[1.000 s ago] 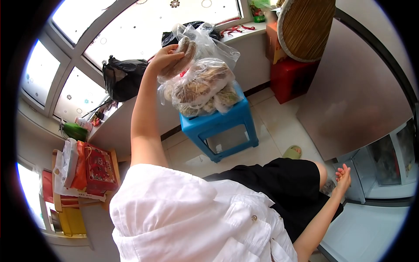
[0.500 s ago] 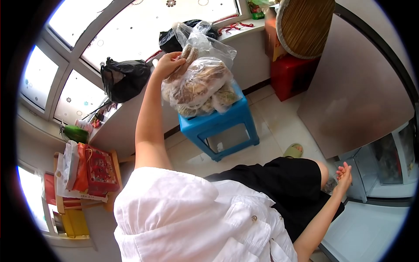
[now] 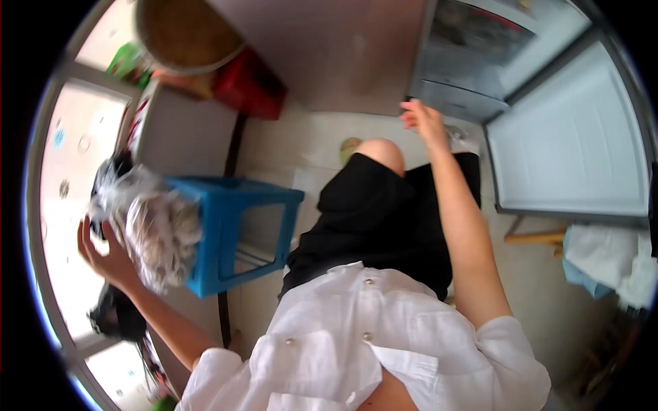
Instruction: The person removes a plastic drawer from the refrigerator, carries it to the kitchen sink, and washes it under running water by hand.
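Observation:
Clear plastic bags with pale brown contents rest on a blue plastic stool at the left. My left hand is beside the bags on the window side, its fingers spread and nothing in them. My right hand is raised in front of the open fridge's lower compartment, near a greyish drawer. Its fingers are loosely bent and apart, with nothing visible in them. What the bags contain is blurred.
An open fridge door stands at the right, with white cloth below it. A red box and a round woven lid are at upper left. A black bag lies on the windowsill.
My view has swung right toward the fridge. My left hand has let go of the plastic bag and opened beside it. My right hand is still raised near the fridge.

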### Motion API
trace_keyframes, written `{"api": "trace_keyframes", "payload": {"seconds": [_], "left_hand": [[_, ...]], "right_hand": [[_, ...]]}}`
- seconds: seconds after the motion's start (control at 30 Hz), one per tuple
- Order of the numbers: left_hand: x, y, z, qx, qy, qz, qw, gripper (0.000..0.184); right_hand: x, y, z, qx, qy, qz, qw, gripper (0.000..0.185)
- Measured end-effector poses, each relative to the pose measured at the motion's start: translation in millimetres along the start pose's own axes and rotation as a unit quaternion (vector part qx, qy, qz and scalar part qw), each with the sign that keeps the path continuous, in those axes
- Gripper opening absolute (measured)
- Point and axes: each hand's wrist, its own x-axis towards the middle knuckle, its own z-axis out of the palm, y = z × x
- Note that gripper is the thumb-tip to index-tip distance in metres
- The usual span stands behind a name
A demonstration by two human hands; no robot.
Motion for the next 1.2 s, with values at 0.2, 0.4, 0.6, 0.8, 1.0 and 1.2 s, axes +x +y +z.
{"api": "trace_keyframes", "payload": {"seconds": [0.2,0.4,0.6,0.8,1.0,1.2], "left_hand": [[-18.6,169.8,71.1,-0.24,-0.098,0.057,0.964,0.021],[-16.9,363.8,126.1,-0.549,-0.2,0.055,0.81,0.023],[-9.0,503.9,182.1,-0.744,-0.273,-0.119,0.598,0.027],[-41.8,548.5,217.0,-0.744,-0.411,-0.271,0.451,0.036],[-41.2,544.7,236.5,-0.704,-0.497,-0.445,0.244,0.041],[-36.9,539.5,225.5,-0.676,-0.527,-0.45,0.25,0.029]], "right_hand": [[5.4,-2.9,8.1,0.072,0.037,-0.032,0.996,0.04],[2.3,-26.8,7.6,0.157,0.093,0.021,0.983,0.039],[42.7,-34.7,-66.6,0.306,0.211,0.092,0.924,0.046],[97.8,48.9,-148.5,0.262,0.34,0.265,0.864,0.048],[138.0,79.0,-175.8,0.312,0.243,0.221,0.892,0.053],[86.1,213.2,-252.9,0.203,0.171,0.195,0.944,0.051]]}}
